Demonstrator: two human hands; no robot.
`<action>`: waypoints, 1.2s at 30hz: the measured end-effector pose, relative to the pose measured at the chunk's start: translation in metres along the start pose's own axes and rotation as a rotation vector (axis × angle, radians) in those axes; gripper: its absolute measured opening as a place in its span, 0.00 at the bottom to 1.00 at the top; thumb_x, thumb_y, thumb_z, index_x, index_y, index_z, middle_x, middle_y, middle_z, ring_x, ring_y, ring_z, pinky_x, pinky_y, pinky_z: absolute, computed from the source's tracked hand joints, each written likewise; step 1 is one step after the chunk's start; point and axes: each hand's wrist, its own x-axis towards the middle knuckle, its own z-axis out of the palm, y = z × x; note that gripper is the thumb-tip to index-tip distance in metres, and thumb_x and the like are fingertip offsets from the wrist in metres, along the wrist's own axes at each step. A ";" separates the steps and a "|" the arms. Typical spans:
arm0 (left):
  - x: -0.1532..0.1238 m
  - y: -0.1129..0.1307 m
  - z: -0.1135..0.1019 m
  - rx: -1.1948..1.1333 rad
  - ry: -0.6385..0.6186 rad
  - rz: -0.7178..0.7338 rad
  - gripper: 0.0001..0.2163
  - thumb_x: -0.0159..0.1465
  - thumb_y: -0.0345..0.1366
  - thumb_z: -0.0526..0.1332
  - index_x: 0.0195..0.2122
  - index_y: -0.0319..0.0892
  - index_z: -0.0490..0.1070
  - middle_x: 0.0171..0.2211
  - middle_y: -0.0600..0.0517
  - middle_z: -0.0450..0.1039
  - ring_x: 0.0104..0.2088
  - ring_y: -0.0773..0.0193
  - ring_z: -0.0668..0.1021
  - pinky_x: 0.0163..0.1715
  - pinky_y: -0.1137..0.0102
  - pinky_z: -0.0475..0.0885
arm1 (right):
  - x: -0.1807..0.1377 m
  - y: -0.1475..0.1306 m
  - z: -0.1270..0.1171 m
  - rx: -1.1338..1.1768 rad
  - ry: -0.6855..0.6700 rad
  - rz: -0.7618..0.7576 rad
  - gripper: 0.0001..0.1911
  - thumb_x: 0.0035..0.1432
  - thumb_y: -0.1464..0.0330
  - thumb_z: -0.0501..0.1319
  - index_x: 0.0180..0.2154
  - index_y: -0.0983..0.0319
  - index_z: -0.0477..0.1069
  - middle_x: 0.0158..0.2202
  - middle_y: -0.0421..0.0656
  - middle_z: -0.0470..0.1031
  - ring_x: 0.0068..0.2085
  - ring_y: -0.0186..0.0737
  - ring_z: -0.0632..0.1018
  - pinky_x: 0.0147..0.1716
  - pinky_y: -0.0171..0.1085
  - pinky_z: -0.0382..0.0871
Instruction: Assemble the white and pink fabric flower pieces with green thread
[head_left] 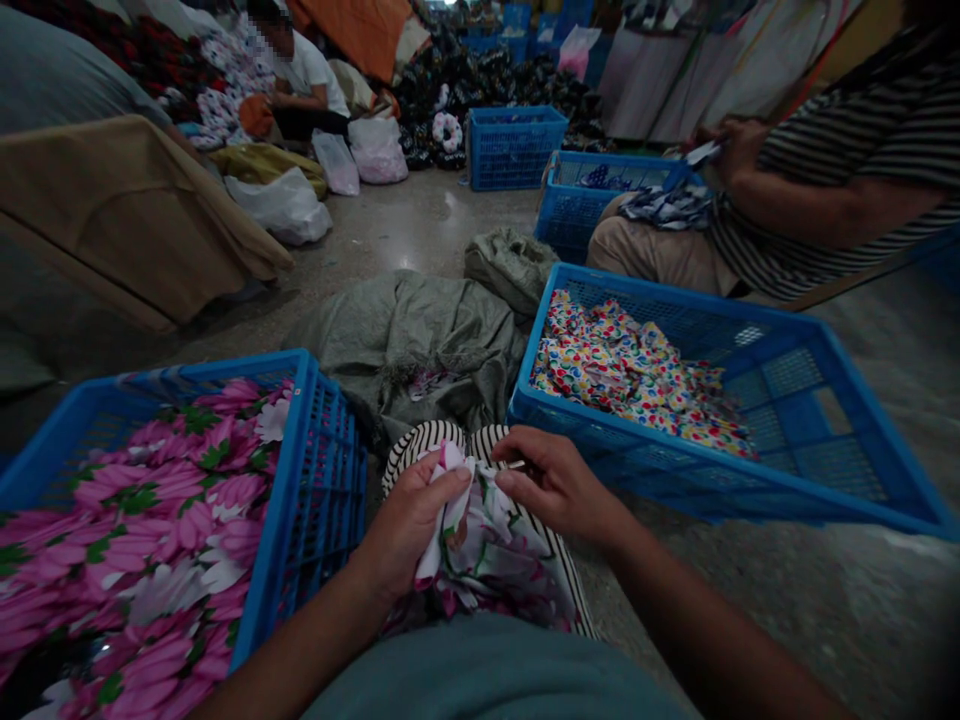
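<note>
On my lap lies a heap of white fabric pieces with pink and green print, over black-and-white striped cloth. My left hand is closed on one pink-and-white fabric piece, pressed under the thumb and held up above the heap. Just to its right, my right hand has its fingers curled, with thumb and forefinger tips at the piece's edge. What sits between those tips is too small and dim to make out.
A blue crate of pink petal-shaped pieces stands left; another crate with colourful printed fabric stands right. Grey-green sacks lie ahead. A co-worker in stripes sits right, another person farther back. Brown cloth hangs left.
</note>
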 end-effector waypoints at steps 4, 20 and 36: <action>-0.002 0.001 0.003 0.013 -0.006 0.037 0.06 0.56 0.35 0.59 0.32 0.40 0.64 0.13 0.60 0.64 0.11 0.73 0.62 0.11 0.79 0.58 | -0.003 -0.005 0.003 -0.021 -0.099 0.019 0.14 0.62 0.62 0.49 0.35 0.64 0.68 0.29 0.42 0.69 0.30 0.35 0.69 0.29 0.33 0.58; -0.008 -0.001 0.006 0.078 0.013 0.049 0.06 0.53 0.34 0.63 0.31 0.39 0.70 0.23 0.54 0.72 0.24 0.68 0.73 0.26 0.75 0.68 | -0.002 -0.009 0.004 -0.131 -0.148 0.046 0.16 0.62 0.61 0.50 0.30 0.65 0.67 0.24 0.39 0.66 0.26 0.32 0.67 0.26 0.31 0.52; 0.002 0.003 -0.002 0.080 0.195 0.052 0.08 0.51 0.37 0.65 0.29 0.39 0.70 0.21 0.54 0.73 0.16 0.69 0.71 0.17 0.76 0.65 | -0.009 0.023 0.019 0.817 0.294 0.522 0.23 0.56 0.49 0.48 0.33 0.62 0.65 0.17 0.31 0.49 0.17 0.28 0.49 0.15 0.30 0.42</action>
